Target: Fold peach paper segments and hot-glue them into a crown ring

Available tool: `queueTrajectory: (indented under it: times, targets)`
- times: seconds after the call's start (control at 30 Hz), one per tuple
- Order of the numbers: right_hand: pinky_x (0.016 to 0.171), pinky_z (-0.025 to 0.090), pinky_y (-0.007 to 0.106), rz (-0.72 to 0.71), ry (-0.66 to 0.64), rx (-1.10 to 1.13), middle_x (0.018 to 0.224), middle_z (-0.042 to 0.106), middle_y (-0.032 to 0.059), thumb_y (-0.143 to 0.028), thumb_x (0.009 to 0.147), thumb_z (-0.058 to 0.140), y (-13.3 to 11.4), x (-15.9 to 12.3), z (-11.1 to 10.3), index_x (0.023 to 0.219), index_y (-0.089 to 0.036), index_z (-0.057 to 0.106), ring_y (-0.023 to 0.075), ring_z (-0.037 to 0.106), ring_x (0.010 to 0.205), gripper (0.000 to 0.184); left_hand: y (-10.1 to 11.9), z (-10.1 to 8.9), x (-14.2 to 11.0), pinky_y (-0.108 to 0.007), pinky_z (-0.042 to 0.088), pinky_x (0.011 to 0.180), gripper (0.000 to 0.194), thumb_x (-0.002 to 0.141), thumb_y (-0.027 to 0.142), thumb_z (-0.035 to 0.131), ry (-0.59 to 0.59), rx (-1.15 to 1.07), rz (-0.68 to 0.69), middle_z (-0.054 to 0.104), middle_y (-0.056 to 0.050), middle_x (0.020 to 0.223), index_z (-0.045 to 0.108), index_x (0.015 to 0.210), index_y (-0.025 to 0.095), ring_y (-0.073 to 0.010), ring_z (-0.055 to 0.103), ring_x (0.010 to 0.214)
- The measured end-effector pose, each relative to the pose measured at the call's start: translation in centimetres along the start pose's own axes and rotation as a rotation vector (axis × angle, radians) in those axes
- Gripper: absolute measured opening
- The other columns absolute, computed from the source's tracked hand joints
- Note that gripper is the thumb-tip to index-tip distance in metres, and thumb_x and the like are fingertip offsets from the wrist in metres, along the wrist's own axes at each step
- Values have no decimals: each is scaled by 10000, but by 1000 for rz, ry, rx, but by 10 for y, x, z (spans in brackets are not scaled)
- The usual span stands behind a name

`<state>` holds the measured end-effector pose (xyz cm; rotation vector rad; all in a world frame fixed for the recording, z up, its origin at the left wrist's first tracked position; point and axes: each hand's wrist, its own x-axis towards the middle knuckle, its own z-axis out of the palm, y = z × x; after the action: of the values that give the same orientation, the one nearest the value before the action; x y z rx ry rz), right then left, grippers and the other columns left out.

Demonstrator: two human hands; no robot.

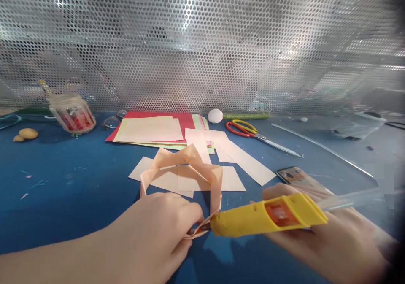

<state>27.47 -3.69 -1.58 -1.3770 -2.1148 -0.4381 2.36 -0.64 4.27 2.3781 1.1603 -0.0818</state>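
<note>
My right hand (329, 237) is wrapped around a yellow hot glue gun (243, 220), with a clear glue stick (351, 200) sticking out of its back end. The gun's dark nozzle points left and meets the edge of a folded peach paper strip (216, 191). That strip stands on edge, bent into an angular ring open in the middle. My left hand (164, 229) pinches the near side of the ring beside the nozzle; its fingertips partly hide the paper there. Several pale paper pieces (253, 161) lie flat behind and under the ring.
Red-and-yellow-handled scissors (249, 132) lie behind the papers. A stack of coloured sheets (148, 130) and a white ball (215, 115) sit near the perforated metal panel (177, 43). A glass jar (72, 113) stands left; a phone (300, 178) lies right, partly behind my hand.
</note>
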Motion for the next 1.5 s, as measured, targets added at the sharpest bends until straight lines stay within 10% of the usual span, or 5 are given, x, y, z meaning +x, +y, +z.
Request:
queueTrajectory:
  times: [0.47,1.5]
  targets:
    - [517,449,279,-228,-91,188,634,628,-48,-315,974,403,1,9,-6,960,-274,442,159,579,488,59,0,11,0,-255,360,581,176,840,58,446,-53,115,54,616,-2,789,530,753,186,-153,587,693]
    - [492,423,263,-259,6,178,569,599,-81,-364,1008,385,6,11,-4,936,-277,510,112,550,431,168,2,14,0,-223,293,498,209,869,110,480,-6,167,116,569,41,675,502,674,182,-96,532,568]
